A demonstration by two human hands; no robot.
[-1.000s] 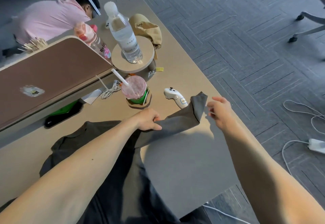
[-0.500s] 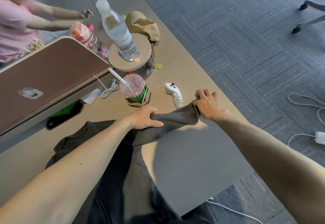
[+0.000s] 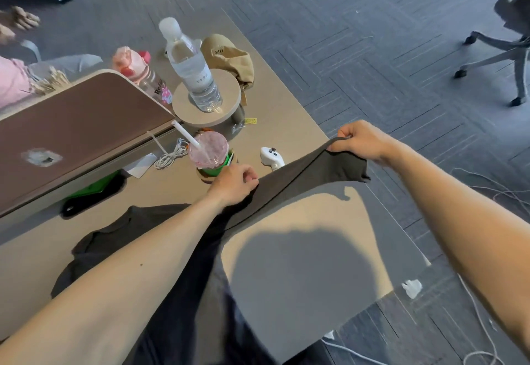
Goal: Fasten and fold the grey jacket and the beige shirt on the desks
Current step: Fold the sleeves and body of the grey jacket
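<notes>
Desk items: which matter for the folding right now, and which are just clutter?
In the job: grey jacket, its sleeve, left hand, right hand.

Lying about: water bottle, pink drink cup, white controller, beige cap, white cable.

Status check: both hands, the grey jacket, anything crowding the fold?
Left hand pinching sleeve mid-length; right hand gripping cuff, sleeve stretched above desk. Grey jacket body flat. White controller and pink drink cup close behind.
</notes>
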